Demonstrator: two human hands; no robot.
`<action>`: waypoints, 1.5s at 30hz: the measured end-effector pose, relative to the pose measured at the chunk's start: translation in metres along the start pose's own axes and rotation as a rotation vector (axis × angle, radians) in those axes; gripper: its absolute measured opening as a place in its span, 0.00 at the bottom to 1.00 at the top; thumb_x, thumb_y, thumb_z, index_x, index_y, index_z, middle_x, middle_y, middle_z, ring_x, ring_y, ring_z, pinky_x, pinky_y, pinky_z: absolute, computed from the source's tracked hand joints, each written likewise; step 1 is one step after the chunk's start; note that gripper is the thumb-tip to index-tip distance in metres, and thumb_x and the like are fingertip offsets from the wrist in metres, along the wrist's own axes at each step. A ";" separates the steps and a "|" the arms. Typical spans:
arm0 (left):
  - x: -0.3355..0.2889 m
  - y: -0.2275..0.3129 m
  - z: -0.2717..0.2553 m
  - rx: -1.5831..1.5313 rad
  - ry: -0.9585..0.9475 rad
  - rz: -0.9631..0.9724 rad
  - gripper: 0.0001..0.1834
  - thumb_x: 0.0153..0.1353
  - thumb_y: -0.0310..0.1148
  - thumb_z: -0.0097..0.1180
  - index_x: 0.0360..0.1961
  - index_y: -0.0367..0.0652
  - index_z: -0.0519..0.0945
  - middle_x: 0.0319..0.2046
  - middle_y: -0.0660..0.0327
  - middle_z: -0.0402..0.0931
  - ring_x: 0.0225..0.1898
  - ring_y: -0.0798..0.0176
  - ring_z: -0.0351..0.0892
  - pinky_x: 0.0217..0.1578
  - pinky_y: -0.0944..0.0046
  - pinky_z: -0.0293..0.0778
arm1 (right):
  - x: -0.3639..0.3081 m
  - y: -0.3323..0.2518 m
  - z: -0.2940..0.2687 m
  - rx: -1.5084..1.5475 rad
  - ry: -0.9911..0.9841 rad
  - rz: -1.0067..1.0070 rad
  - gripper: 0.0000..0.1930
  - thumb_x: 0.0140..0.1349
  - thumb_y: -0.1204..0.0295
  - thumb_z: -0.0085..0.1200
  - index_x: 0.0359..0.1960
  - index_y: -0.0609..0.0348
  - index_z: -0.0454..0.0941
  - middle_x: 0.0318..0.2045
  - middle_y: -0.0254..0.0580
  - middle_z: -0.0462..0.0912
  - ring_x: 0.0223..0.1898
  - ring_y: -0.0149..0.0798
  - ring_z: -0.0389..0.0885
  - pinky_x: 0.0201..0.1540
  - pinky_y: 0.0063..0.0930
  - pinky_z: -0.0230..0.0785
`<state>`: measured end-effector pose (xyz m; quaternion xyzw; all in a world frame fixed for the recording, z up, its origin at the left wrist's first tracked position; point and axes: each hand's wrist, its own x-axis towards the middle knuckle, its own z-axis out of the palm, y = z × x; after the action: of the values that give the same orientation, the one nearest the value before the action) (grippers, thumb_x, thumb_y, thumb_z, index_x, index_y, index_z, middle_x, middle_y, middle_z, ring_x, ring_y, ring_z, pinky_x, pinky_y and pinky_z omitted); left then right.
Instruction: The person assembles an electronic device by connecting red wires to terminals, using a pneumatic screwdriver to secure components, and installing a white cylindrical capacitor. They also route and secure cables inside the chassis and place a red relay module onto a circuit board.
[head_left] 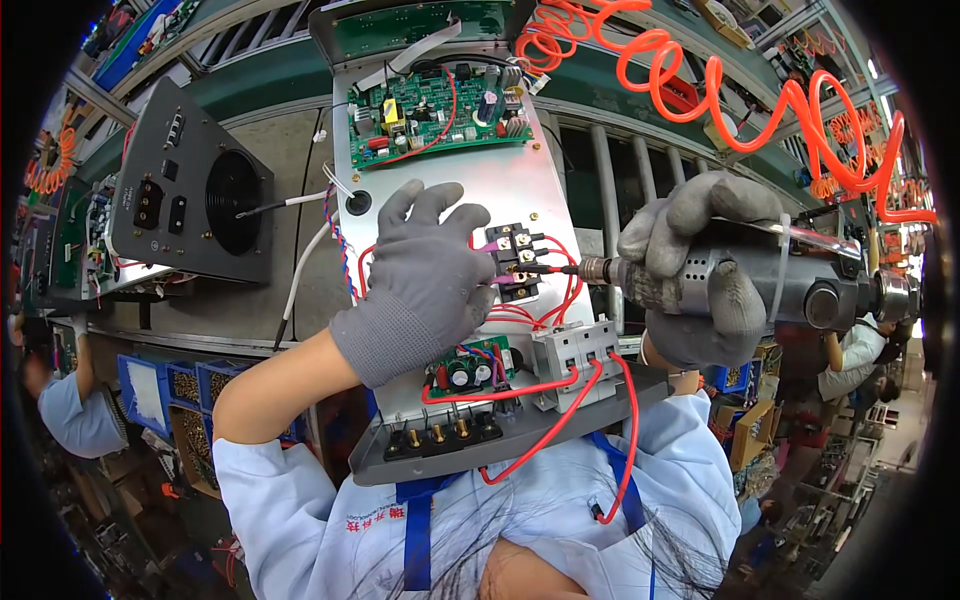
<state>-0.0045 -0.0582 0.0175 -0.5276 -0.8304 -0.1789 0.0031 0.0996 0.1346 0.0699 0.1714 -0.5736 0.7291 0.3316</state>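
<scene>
My gloved right hand (705,270) is wrapped round a grey power screwdriver (735,275), held level. Its bit reaches left to a black terminal block (515,262) on a silver metal plate (450,180). Over the plate, my gloved left hand (425,270) has its outer fingers spread, while thumb and index finger close together against the block's left edge. Purple wire ends show beside these two fingertips; what is pinched there is hidden. Red wires (565,290) run from the block. A grey circuit breaker (577,360) stands nearer me, with thick red cables attached.
A green circuit board (440,115) sits at the plate's far end. To the left stands a dark panel (190,180) with a round fan opening. An orange coiled hose (700,90) hangs at upper right. Blue bins (190,385) of small parts and a co-worker's sleeve (80,415) are at left.
</scene>
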 end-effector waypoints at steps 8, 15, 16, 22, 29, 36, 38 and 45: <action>0.001 -0.001 0.002 0.014 -0.008 -0.012 0.05 0.44 0.37 0.63 0.20 0.51 0.83 0.49 0.60 0.74 0.59 0.51 0.64 0.62 0.44 0.50 | 0.005 -0.001 0.004 -0.017 -0.009 0.033 0.27 0.55 0.70 0.48 0.58 0.68 0.67 0.36 0.51 0.74 0.25 0.33 0.76 0.34 0.36 0.76; 0.003 -0.002 0.001 0.044 -0.051 -0.002 0.07 0.45 0.38 0.62 0.23 0.49 0.84 0.48 0.59 0.74 0.58 0.51 0.65 0.62 0.44 0.51 | 0.007 0.005 0.008 -0.061 0.037 0.227 0.27 0.55 0.69 0.51 0.56 0.69 0.66 0.35 0.50 0.74 0.28 0.36 0.79 0.33 0.37 0.78; 0.007 -0.001 0.001 0.055 -0.073 0.002 0.07 0.45 0.38 0.62 0.24 0.48 0.84 0.48 0.59 0.74 0.58 0.52 0.65 0.62 0.44 0.51 | 0.008 0.004 0.009 -0.074 0.037 0.250 0.27 0.54 0.68 0.52 0.56 0.69 0.67 0.35 0.50 0.74 0.28 0.36 0.80 0.34 0.37 0.79; 0.017 0.001 0.008 0.097 -0.146 0.017 0.08 0.47 0.36 0.59 0.27 0.48 0.85 0.46 0.59 0.75 0.55 0.54 0.68 0.63 0.45 0.52 | 0.010 -0.001 0.021 -0.177 0.020 0.358 0.26 0.53 0.69 0.56 0.54 0.65 0.67 0.33 0.50 0.76 0.28 0.37 0.80 0.35 0.40 0.79; 0.017 -0.001 0.016 0.072 -0.051 0.015 0.07 0.47 0.36 0.59 0.24 0.48 0.86 0.36 0.57 0.76 0.51 0.56 0.70 0.61 0.49 0.53 | 0.021 0.007 0.026 -0.336 -0.158 0.334 0.18 0.52 0.80 0.52 0.46 0.60 0.67 0.32 0.49 0.75 0.29 0.36 0.77 0.33 0.35 0.77; 0.019 -0.004 0.012 0.089 -0.073 0.082 0.10 0.49 0.37 0.58 0.25 0.43 0.85 0.35 0.55 0.77 0.48 0.54 0.73 0.61 0.50 0.54 | 0.024 0.012 0.036 -0.310 -0.198 0.424 0.20 0.52 0.80 0.56 0.47 0.58 0.68 0.34 0.47 0.77 0.32 0.36 0.80 0.32 0.29 0.77; 0.019 -0.004 0.013 0.085 -0.078 0.102 0.10 0.49 0.37 0.57 0.26 0.43 0.85 0.34 0.55 0.77 0.48 0.54 0.73 0.60 0.50 0.55 | 0.023 0.014 0.035 -0.329 -0.171 0.423 0.21 0.52 0.78 0.58 0.49 0.58 0.69 0.35 0.47 0.78 0.32 0.35 0.81 0.32 0.28 0.76; 0.020 -0.004 0.008 0.124 -0.091 0.159 0.10 0.49 0.37 0.56 0.26 0.45 0.85 0.35 0.56 0.77 0.46 0.55 0.73 0.57 0.52 0.59 | 0.046 0.000 0.018 -0.400 -0.042 0.306 0.22 0.58 0.69 0.51 0.53 0.66 0.67 0.37 0.51 0.79 0.28 0.37 0.81 0.30 0.31 0.77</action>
<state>-0.0156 -0.0395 0.0130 -0.5981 -0.7948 -0.1021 0.0120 0.0639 0.1309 0.1036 0.0285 -0.7325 0.6391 0.2328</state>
